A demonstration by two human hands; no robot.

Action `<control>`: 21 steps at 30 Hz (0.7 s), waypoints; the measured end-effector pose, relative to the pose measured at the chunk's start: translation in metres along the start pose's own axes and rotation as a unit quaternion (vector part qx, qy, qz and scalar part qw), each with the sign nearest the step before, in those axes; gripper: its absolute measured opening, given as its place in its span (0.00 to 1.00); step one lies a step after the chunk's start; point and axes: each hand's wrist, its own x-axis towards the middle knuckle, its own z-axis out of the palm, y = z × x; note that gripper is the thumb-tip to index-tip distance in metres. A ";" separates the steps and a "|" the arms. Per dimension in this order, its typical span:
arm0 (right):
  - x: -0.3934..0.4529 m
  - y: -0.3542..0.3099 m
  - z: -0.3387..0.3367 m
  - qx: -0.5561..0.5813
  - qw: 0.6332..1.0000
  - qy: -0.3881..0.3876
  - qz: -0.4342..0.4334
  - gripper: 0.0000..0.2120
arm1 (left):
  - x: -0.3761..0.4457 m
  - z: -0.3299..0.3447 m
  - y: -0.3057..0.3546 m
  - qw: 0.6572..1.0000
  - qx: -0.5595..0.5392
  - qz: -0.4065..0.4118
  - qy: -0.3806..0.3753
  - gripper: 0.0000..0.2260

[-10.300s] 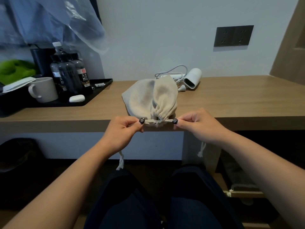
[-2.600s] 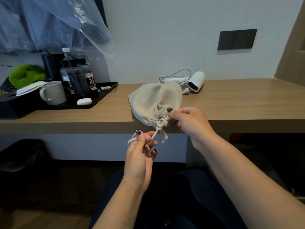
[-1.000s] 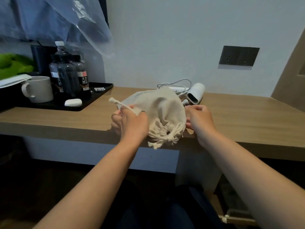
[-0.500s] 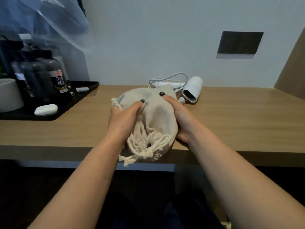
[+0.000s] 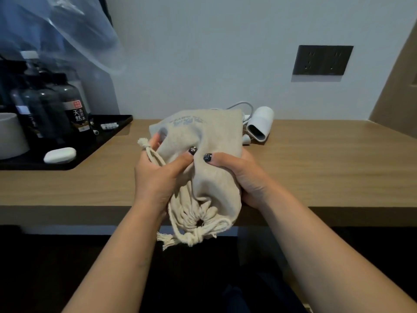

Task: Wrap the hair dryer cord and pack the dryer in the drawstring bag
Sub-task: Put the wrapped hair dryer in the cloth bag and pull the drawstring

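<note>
Both grips were clasped around the drawstring bag, the left hand and right hand holding it over the counter edge, its mouth cinched nearly closed toward the person. Farther back, the hair dryer lay on the counter beside its loose cord, so wrapping and packing both seemed left to do.

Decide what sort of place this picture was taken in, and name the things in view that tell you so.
Probably a hotel room. A black tray holds bottled water, a white mug and a small wrapped white soap; a compact white hair dryer lies on the long wooden wall desk below a dark wall socket panel.
</note>
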 end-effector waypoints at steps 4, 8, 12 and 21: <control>-0.018 0.000 0.011 0.030 0.995 0.080 -0.059 0.18 | -0.017 0.011 0.003 0.994 -0.094 -0.045 -0.028 0.24; -0.040 -0.001 0.010 0.012 0.964 0.232 -0.131 0.17 | -0.047 0.035 0.005 0.978 -0.149 -0.134 -0.057 0.17; -0.073 -0.007 0.000 0.014 0.932 0.320 -0.171 0.06 | -0.077 0.056 -0.002 0.979 -0.126 -0.131 -0.096 0.14; -0.160 -0.050 -0.060 -0.011 0.908 0.359 -0.217 0.14 | -0.136 0.125 -0.007 0.965 -0.033 -0.091 -0.246 0.16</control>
